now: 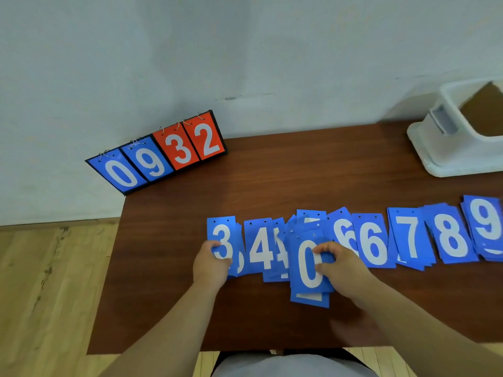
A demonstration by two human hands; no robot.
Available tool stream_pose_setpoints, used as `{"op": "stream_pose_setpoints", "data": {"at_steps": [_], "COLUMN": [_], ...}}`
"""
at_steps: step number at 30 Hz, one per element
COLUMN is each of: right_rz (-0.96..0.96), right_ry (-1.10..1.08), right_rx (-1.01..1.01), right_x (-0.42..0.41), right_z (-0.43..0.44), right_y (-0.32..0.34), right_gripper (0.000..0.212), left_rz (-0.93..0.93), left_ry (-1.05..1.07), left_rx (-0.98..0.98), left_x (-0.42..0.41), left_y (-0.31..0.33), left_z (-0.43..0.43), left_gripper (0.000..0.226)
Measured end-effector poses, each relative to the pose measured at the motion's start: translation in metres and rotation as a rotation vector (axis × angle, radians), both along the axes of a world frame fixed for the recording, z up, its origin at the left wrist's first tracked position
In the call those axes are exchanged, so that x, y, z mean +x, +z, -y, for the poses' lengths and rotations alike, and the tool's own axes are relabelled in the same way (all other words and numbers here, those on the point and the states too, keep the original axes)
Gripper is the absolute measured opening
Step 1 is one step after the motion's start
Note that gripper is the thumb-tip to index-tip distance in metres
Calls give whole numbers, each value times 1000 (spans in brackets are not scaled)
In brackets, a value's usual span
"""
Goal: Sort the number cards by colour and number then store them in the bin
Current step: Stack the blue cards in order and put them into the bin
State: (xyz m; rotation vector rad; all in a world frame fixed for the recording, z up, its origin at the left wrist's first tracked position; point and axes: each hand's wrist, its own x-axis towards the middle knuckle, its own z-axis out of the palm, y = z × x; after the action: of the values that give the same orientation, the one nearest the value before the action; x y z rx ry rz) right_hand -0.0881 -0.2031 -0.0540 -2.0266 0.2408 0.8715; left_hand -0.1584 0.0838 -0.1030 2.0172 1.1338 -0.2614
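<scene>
A dark wooden table (272, 172) carried a row of blue number cards, and the 0 card (307, 268) lay near the middle of this row, on top of a loose heap of other blue cards. One card stuck out from under its near edge, and its number could not be read.

The right hand (340, 265) grasped the 0 card at its right edge, with the fingers curled over the face and the thumb lower on the same edge.

To the left of the 0 card were two overlapping 4 cards (260, 247), and further left the 3 card (223, 235) lay on a small pile. The left hand (211, 263) gripped the 3 card at its lower left corner, the thumb lying on the white digit.

To the right of the 0 card came two 6 cards (373, 246), then the 7 card (411, 235), the 8 card (450, 235) and the 9 card (485, 224), each on its own small pile and partly overlapping its neighbour.

The white bin (441, 148) stood well apart from the 0 card, behind it and far to the right, at the edge of the view; its inside looked brown.

Behind the 0 card and far to the left, a scoreboard (158, 156) stood on the table corner, showing blue 0 and 9 and red 3 and 2.
</scene>
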Motion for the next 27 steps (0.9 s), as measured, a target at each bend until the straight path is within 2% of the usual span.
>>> {"op": "stream_pose_setpoints", "data": {"at_steps": [3,8,17,24,27], "right_rz": [3,1,18,27,37], "right_ry": [-9,-26,-57,-92,-105], "right_rx": [-5,-13,-62,-58,-57], "right_x": [-2,-10,-27,-37,-37], "right_z": [-7,-32,-50,-62,-68], "right_y": [0,4,6,5,7], "right_gripper": [24,23,22,24,24], "left_rz": [-29,-228,-201,-90,-56], "left_ry": [-43,-165,-182,-291,-288], "left_rx": [80,215,57,12,0], "left_x": [-13,-9,18,9,6], "left_y": [2,7,4,0,0], "left_z": [-6,1,8,1,-7], "left_gripper": [45,72,83,72,55]}}
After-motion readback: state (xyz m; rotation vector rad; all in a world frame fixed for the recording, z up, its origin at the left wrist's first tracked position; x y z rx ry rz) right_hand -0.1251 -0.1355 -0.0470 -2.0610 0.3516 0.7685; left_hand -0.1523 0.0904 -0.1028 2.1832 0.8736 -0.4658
